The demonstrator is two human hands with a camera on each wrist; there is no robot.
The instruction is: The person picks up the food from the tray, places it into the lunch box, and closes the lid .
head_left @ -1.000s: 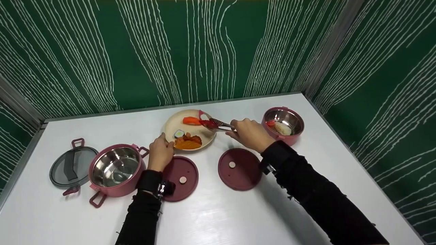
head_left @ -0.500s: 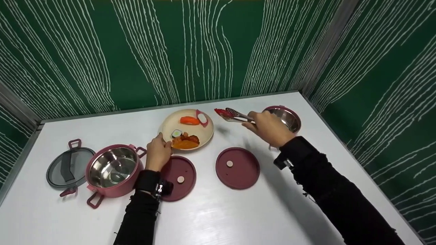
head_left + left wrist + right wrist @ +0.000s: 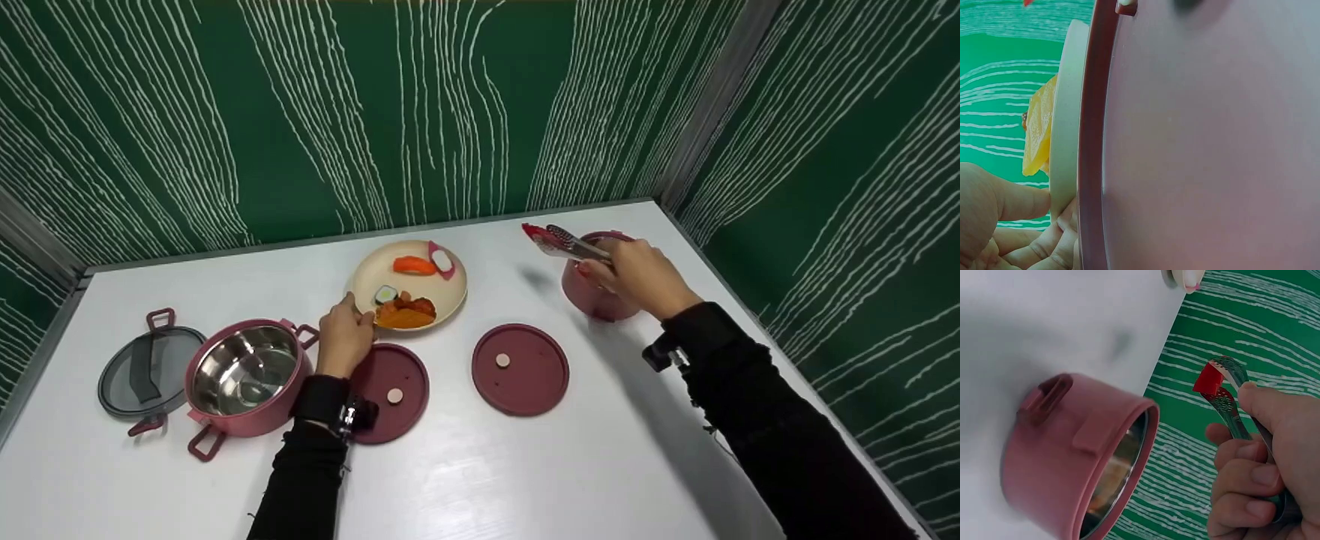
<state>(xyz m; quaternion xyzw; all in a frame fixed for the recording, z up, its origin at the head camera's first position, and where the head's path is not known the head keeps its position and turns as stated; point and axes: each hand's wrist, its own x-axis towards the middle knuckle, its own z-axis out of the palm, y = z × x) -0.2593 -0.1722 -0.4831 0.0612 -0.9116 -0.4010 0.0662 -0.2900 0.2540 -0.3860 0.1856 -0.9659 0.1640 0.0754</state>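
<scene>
My left hand [image 3: 346,337] pinches the near-left rim of a cream plate [image 3: 450,304], thumb on top and fingers beneath, as the left wrist view shows. On the plate lie an orange piece [image 3: 412,265], a pink-edged white piece [image 3: 442,261], a sushi roll [image 3: 385,295] and golden-brown food [image 3: 405,313]. Metal tongs [image 3: 577,244] are gripped in my right hand [image 3: 645,277]. A red piece of food [image 3: 1208,379] is caught between the tongs' perforated tips. The hand is above the small pink pot [image 3: 600,292], partly hiding it; food shows inside the pot [image 3: 1081,455] in the right wrist view.
Two maroon lids [image 3: 520,382] [image 3: 390,420] lie flat in the middle of the white table [image 3: 465,480]. At left stand a larger pink pot [image 3: 247,375] with a steel inside and a glass lid [image 3: 172,367]. Green walls [image 3: 420,112] rise behind and at the right.
The tongs, with the red piece in them, have moved right from over the plate toward the small pot. My left hand has stayed on the plate's rim.
</scene>
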